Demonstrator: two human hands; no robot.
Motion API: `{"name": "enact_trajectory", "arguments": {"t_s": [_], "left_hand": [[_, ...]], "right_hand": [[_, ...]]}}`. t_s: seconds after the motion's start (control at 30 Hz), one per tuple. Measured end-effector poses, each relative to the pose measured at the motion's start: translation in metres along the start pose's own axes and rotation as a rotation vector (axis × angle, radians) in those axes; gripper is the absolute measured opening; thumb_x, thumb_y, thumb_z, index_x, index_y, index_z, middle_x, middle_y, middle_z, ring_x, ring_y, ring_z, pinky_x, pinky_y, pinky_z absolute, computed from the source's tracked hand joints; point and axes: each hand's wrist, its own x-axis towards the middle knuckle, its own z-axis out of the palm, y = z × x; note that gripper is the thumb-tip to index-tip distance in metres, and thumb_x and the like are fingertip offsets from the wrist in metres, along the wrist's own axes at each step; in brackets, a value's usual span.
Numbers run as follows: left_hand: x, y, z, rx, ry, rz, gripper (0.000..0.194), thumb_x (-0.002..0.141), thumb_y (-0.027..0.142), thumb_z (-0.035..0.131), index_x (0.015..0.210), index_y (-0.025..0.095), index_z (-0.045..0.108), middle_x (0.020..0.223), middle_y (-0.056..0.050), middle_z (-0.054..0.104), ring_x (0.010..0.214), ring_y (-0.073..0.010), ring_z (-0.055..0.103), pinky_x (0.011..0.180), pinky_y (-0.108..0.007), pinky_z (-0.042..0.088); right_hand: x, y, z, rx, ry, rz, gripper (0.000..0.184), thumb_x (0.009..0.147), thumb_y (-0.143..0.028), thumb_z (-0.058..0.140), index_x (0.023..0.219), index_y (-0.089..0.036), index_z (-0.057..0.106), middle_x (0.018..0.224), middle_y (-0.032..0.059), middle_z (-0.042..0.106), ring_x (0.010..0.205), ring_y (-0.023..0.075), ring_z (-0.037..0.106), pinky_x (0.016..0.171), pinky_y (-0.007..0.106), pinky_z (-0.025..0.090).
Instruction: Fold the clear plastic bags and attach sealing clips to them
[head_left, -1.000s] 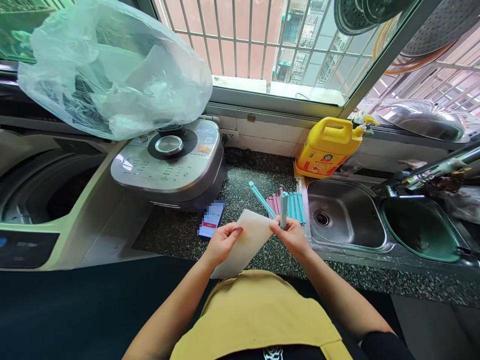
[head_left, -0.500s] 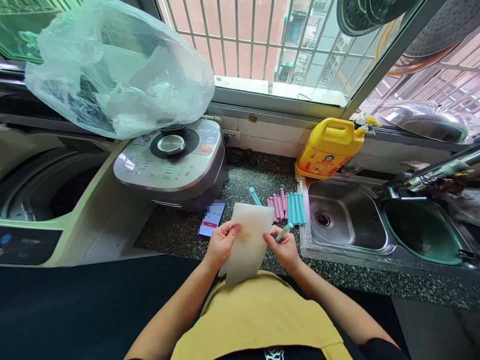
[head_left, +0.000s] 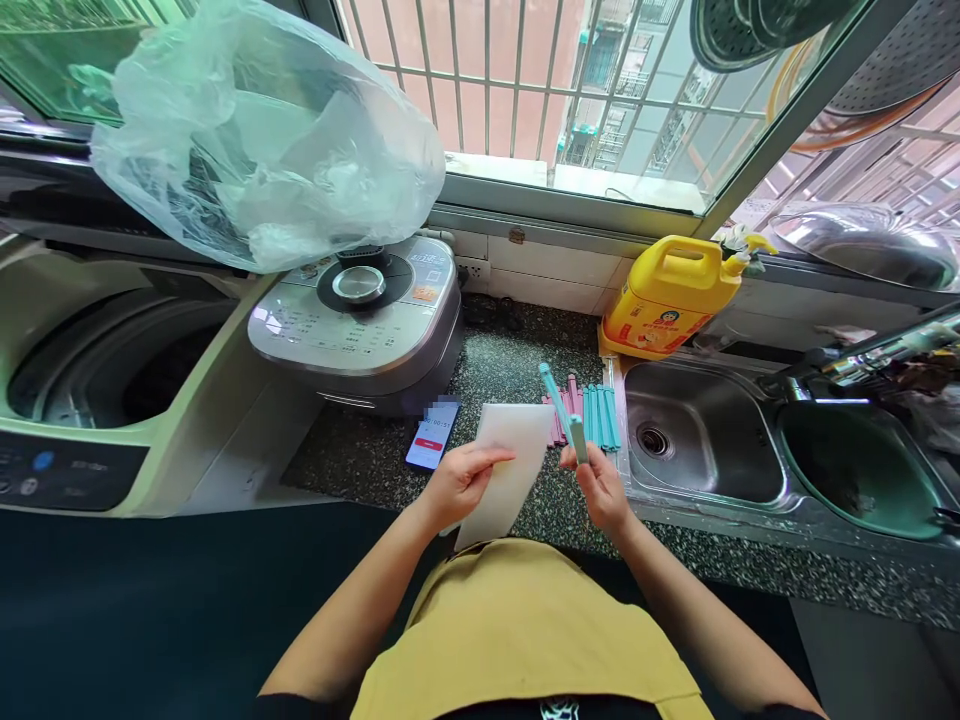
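Observation:
A whitish translucent plastic bag point(head_left: 517, 440) hangs in front of me, its lower end against my yellow apron. My left hand point(head_left: 465, 485) is closed at its left side, index finger lying across the front; the curled fingers are partly hidden. My right hand point(head_left: 604, 490), just right of the bag, pinches a teal bag clip point(head_left: 556, 395). Two arms of the clip show at an angle to each other, one pointing away and one towards me. Beyond it, several teal clips point(head_left: 602, 418) lie side by side on the counter, next to several pink clips point(head_left: 574, 395).
A phone point(head_left: 433, 435) with a timer lies left of the bag, before a rice cooker point(head_left: 360, 330) topped by a large plastic bag point(head_left: 277, 150). On the right are a yellow jug point(head_left: 667, 300) and a steel sink point(head_left: 705, 430). An open washing machine point(head_left: 120, 370) stands left.
My right hand has let go of the bag's right edge and moved right with the clip, which now stands off the bag. My left thumb has shifted and the index finger now lies across the bag.

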Motion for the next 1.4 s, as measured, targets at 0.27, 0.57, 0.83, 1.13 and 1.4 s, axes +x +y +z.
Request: {"name": "enact_trajectory", "arguments": {"t_s": [0.27, 0.57, 0.83, 1.13, 1.4], "left_hand": [[0.004, -0.007, -0.016, -0.004, -0.012, -0.041, 0.032, 0.079, 0.011, 0.043, 0.092, 0.020, 0.071, 0.093, -0.008, 0.071, 0.087, -0.0179, 0.066, 0.078, -0.029, 0.052], [-0.006, -0.008, 0.001, -0.091, -0.001, 0.024, 0.036, 0.083, 0.011, 0.044, 0.110, 0.021, 0.066, 0.107, -0.007, 0.069, 0.095, -0.0175, 0.064, 0.082, -0.027, 0.050], [-0.007, -0.003, 0.024, -0.335, 0.153, -0.241, 0.066, 0.082, 0.021, 0.052, 0.143, 0.023, 0.027, 0.111, -0.009, 0.065, 0.090, -0.0144, 0.061, 0.084, -0.025, 0.046], [0.010, 0.012, 0.034, -0.821, 0.315, -0.624, 0.090, 0.068, 0.036, 0.071, 0.143, 0.019, 0.024, 0.083, -0.004, 0.070, 0.068, -0.0146, 0.063, 0.067, -0.025, 0.049], [0.021, 0.010, 0.025, -0.679, 0.187, -0.613, 0.035, 0.063, 0.036, 0.072, 0.087, 0.011, 0.070, 0.073, -0.005, 0.070, 0.064, -0.0160, 0.059, 0.061, -0.024, 0.045]], "right_hand": [[0.013, -0.010, -0.031, -0.238, -0.044, -0.174, 0.026, 0.088, -0.041, 0.046, 0.076, -0.022, 0.058, 0.080, 0.0063, 0.061, 0.080, 0.0205, 0.057, 0.074, 0.034, 0.044], [0.004, -0.012, -0.023, -0.093, -0.104, -0.228, 0.013, 0.086, -0.029, 0.053, 0.086, -0.022, 0.064, 0.094, 0.0084, 0.066, 0.093, 0.0216, 0.063, 0.080, 0.035, 0.049], [-0.002, -0.008, -0.004, 0.162, -0.045, -0.105, 0.015, 0.083, -0.036, 0.058, 0.084, -0.022, 0.066, 0.090, 0.0058, 0.069, 0.086, 0.0195, 0.064, 0.079, 0.033, 0.052], [-0.003, -0.010, 0.003, 0.223, 0.041, -0.072, 0.016, 0.082, -0.037, 0.060, 0.085, -0.023, 0.068, 0.097, 0.0063, 0.071, 0.090, 0.0199, 0.065, 0.082, 0.034, 0.051], [0.003, -0.012, -0.005, 0.225, 0.106, -0.050, 0.015, 0.080, -0.037, 0.063, 0.087, -0.024, 0.065, 0.081, 0.0021, 0.066, 0.071, 0.0144, 0.060, 0.063, 0.025, 0.048]]}}
